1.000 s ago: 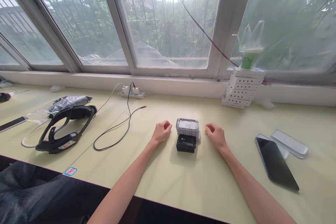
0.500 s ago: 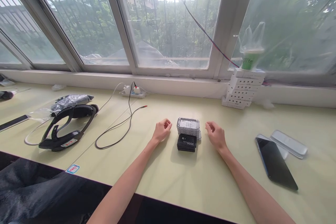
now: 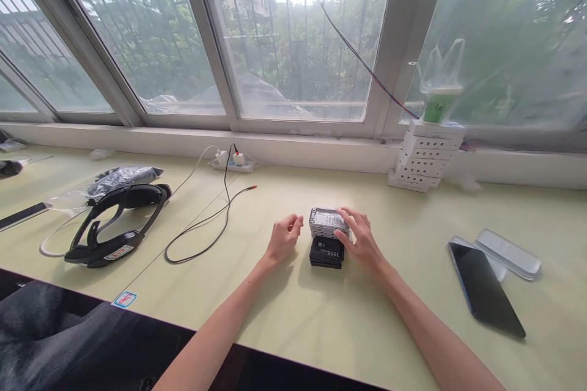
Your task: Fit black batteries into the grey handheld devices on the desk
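Note:
A stack of grey-white rectangular casings (image 3: pixel 326 220) with printed labels stands in the middle of the table. Against its near side lies a pile of black flat batteries (image 3: pixel 326 250), the top one marked 3000mAh. My right hand (image 3: pixel 362 238) reaches over the right side of the casings, thumb and fingers apart, with the fingertips at the top casing's edge. Whether they press on it I cannot tell. To the left of the stack rests my left hand (image 3: pixel 285 237), its fingers curled in with nothing seen in them, apart from the casings.
On the right lie a black phone (image 3: pixel 486 290) and pale flat cases (image 3: pixel 509 253). White boxes (image 3: pixel 424 156) bear a green cup (image 3: pixel 438 104) by the window. To the left are a black cable (image 3: pixel 220 235), a black headset (image 3: pixel 117 223) and a power strip (image 3: pixel 243 166).
My right hand has moved left onto the right side of the casing stack, and its fingers have spread. My left hand has shifted only slightly.

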Tool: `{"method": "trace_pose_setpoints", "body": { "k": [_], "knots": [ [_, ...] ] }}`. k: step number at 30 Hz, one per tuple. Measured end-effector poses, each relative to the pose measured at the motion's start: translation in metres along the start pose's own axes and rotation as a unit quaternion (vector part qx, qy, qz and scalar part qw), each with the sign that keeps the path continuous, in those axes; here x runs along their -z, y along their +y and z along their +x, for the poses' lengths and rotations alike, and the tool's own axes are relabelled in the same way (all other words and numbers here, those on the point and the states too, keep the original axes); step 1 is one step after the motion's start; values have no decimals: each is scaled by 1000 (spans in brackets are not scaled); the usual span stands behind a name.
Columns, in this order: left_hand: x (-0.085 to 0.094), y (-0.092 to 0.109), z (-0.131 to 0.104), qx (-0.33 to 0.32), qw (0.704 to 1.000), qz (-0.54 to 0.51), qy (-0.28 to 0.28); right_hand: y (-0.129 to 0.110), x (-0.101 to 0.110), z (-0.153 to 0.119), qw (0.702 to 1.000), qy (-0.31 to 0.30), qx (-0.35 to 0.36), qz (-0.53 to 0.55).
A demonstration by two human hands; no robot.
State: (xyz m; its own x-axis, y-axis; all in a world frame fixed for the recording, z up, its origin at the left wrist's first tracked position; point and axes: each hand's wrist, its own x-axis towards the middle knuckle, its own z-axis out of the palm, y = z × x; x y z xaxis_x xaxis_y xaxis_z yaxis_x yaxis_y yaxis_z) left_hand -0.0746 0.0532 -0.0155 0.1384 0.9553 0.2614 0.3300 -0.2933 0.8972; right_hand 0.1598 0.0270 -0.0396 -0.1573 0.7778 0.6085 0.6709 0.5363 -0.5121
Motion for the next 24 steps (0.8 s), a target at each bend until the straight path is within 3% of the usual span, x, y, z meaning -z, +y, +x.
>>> {"method": "trace_pose_setpoints", "body": {
  "k": [7,12,15,19,24],
  "knots": [
    [3,5,-4,-19,1000,-4,16,2,-1,0,999,29,9,-34],
    [3,11,-9,-16,998,-54,9,-11,6,-3,997,71,38,-23],
    [5,15,-11,-7,990,-135,-33,-26,11,-7,997,61,53,1],
    [8,16,-13,16,958,-251,-138,-41,11,-12,995,42,76,40],
    [9,21,-15,55,942,-273,-190,-46,6,-14,991,43,102,70]
  ]
}}
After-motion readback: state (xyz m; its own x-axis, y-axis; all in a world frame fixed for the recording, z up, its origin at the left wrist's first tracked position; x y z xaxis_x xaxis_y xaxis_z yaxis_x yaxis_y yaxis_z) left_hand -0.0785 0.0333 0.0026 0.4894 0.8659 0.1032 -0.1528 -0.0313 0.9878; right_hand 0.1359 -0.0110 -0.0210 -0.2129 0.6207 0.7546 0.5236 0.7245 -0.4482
